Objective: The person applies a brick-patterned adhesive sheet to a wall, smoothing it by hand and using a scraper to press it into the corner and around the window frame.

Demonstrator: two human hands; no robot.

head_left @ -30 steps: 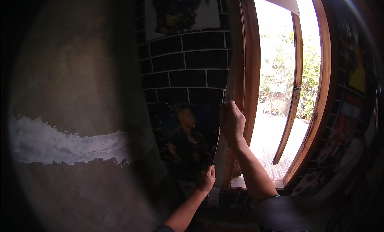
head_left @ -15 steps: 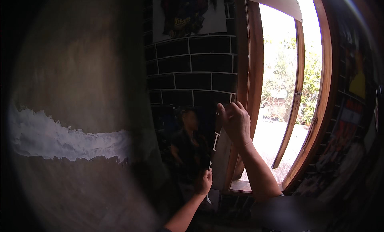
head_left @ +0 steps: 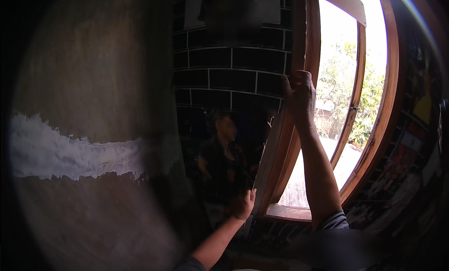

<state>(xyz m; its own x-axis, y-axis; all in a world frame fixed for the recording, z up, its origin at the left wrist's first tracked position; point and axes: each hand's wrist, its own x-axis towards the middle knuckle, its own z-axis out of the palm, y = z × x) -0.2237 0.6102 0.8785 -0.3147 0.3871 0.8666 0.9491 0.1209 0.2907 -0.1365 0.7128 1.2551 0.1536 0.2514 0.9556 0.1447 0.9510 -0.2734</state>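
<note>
A dark poster printed with a person lies against a black brick-patterned wall surface, beside the wooden window frame. My left hand grips the poster's lower right edge, thumb and fingers closed along it. My right hand is raised above the poster at the border between the brick pattern and the frame, its fingers curled; whether anything is between them is hidden in shadow.
An open window with a wooden middle bar shows bright foliage outside. A bare grey wall at the left has a rough white patch. Dark posters cover the wall to the right; another poster hangs higher up.
My right hand has moved up along the frame, from beside the poster to above it. My left hand stays low at the poster's edge. The view has shifted somewhat.
</note>
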